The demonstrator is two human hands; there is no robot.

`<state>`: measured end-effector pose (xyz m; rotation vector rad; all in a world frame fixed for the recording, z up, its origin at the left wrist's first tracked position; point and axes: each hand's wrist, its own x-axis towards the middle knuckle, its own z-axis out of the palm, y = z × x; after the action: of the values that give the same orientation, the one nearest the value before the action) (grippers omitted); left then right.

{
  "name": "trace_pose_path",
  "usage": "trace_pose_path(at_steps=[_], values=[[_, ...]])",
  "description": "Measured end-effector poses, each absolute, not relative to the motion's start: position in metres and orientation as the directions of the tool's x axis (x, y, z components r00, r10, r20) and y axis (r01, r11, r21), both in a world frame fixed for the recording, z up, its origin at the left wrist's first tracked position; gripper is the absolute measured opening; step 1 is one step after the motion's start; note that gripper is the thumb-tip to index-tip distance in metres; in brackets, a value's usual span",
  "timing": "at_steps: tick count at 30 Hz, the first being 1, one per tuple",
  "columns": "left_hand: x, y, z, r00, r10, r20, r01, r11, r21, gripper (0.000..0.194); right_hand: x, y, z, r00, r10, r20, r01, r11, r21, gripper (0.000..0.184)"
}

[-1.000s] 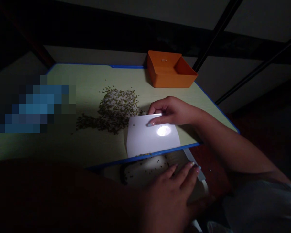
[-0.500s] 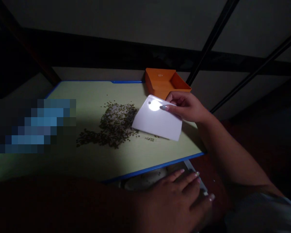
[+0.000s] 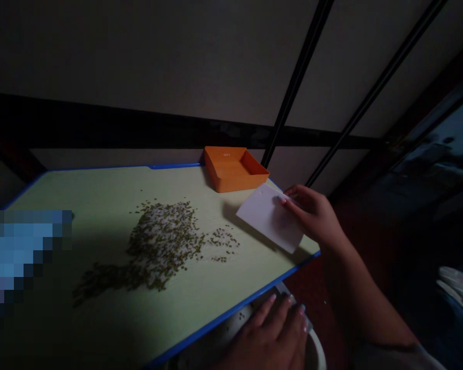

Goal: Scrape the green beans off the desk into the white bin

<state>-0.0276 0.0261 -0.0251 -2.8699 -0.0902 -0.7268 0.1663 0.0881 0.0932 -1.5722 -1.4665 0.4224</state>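
My right hand [image 3: 312,213] pinches a white plastic scraper [image 3: 270,218] with a small hole near one corner, thumb on top. The scraper is tilted above the right part of the table, its lower edge apart from the grains. A spread pile of small green-brown grains [image 3: 164,239] lies on the pale table [image 3: 200,308], with a few loose grains [image 3: 224,244] between pile and scraper. Below the front edge, my left hand [image 3: 268,336] rests with fingers stretched out over a whitish container [image 3: 231,329] holding a few dark grains. Its contact with the container is unclear.
An orange open box [image 3: 237,177] stands at the table's back right corner. A blue rim [image 3: 224,318] runs around the table. Behind it rises a panelled wall [image 3: 158,67]. A pixelated blue patch [image 3: 19,252] covers the left side.
The scraper has lifted from the front edge, where grains lay at its lip, and moved back and right, tilting. The view has shifted too. My left hand stays low by the container.
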Motion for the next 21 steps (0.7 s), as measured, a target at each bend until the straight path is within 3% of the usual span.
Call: trace_pose_path(at_steps=[6, 11, 16, 21], values=[[-0.025, 0.025, -0.029, 0.840, 0.029, 0.542, 0.128, -0.981, -0.145, 0.035, 0.168, 0.107, 0.073, 0.314, 0.925, 0.215, 0.665, -0.053, -0.745, 0.035], [-0.025, 0.026, -0.028, 0.880, 0.058, 0.471, 0.119, -0.988, -0.100, 0.039, 0.150, 0.128, 0.067, 0.242, 0.943, 0.230, 0.715, -0.013, -0.699, 0.036], [-0.025, 0.026, -0.022, 0.879, 0.056, 0.474, 0.107, -0.991, -0.081, 0.039, 0.131, 0.133, 0.065, 0.132, 0.985, 0.111, 0.594, 0.011, -0.805, 0.035], [-0.025, 0.026, -0.020, 0.892, 0.081, 0.444, 0.103, -0.994, -0.025, 0.040, 0.120, 0.130, 0.064, 0.059, 0.994, 0.094, 0.526, 0.049, -0.849, 0.032]])
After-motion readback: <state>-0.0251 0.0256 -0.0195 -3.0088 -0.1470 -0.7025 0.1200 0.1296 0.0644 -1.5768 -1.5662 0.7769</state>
